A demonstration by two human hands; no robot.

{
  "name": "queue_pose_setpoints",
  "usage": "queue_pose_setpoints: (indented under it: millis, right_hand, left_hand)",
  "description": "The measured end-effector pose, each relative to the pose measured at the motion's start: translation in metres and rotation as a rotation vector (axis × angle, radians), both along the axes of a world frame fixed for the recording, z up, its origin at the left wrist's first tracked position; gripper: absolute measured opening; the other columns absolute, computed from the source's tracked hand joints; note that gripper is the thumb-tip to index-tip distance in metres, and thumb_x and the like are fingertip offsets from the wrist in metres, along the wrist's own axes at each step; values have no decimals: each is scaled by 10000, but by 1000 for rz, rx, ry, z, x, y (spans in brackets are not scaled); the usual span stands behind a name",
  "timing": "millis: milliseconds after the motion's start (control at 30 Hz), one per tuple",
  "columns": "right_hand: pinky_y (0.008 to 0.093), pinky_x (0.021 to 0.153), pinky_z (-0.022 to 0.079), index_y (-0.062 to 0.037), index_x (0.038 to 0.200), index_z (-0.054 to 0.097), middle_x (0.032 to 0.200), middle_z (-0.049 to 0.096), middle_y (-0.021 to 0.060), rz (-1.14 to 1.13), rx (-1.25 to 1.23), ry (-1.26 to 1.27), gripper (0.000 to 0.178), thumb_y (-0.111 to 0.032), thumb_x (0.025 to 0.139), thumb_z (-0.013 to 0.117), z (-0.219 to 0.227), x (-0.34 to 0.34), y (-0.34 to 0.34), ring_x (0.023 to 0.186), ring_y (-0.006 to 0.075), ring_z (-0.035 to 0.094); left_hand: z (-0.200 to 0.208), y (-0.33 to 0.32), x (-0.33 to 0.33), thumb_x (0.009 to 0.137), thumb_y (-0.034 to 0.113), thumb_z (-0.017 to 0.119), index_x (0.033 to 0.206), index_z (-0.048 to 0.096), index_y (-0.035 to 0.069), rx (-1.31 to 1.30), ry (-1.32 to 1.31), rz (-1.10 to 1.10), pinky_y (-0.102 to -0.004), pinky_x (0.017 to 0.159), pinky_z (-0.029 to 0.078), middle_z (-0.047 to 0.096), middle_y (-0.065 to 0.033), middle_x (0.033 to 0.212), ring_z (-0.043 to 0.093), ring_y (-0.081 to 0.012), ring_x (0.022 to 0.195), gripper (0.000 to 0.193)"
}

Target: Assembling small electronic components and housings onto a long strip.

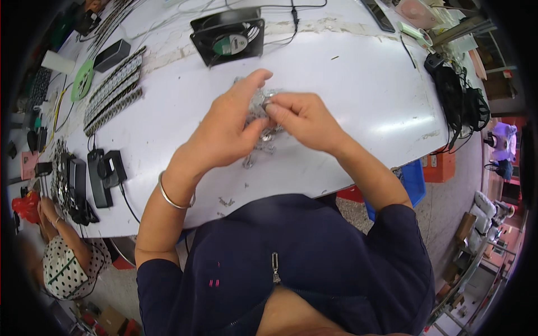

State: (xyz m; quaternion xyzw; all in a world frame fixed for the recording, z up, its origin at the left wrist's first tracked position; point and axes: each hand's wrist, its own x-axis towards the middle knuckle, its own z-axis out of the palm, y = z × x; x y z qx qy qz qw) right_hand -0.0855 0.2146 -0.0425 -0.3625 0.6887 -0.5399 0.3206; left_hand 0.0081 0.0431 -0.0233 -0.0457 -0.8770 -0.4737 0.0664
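White tabletop (358, 67), scuffed seam (330, 27) along far part, glossy glare patch (400, 127) toward right edge. Grey speckled floor (443, 210) right and lower left. Blue bin (414, 182) and orange bin (439, 169) beside/below right edge. Metal rack (473, 280) lower right. Cardboard box (112, 319) lower left. Reddish surface far right, blurred. Indoor light, bright.

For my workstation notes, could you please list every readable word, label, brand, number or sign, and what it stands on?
Nothing legible.
Axial fan: hub label, too small to read.
Keyboard: any markings too small.
Navy top: pink marks, too blurred.
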Motion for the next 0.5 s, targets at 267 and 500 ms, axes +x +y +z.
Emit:
queue_pose_setpoints:
  millis: [267,500]
  right_hand:
    - [228,594,417,-9,916,674,728,614,-1,112,39,-50,230,-192,950,538,10,7,-15,665,59,509]
    - [282,546,408,8,759,634,632,589,60,128,65,132,269,-193,905,532,9,10,-24,566,103,479]
  left_hand:
    - [9,-12,25,755,-96,583,1397,383,58,73,-13,-15,-248,581,500,513,-160,1274,602,-112,648,690]
    - [4,-15,19,754,-90,591,1400,390,72,-100,99,-54,-245,577,499,549,-142,1224,601,-109,650,696]
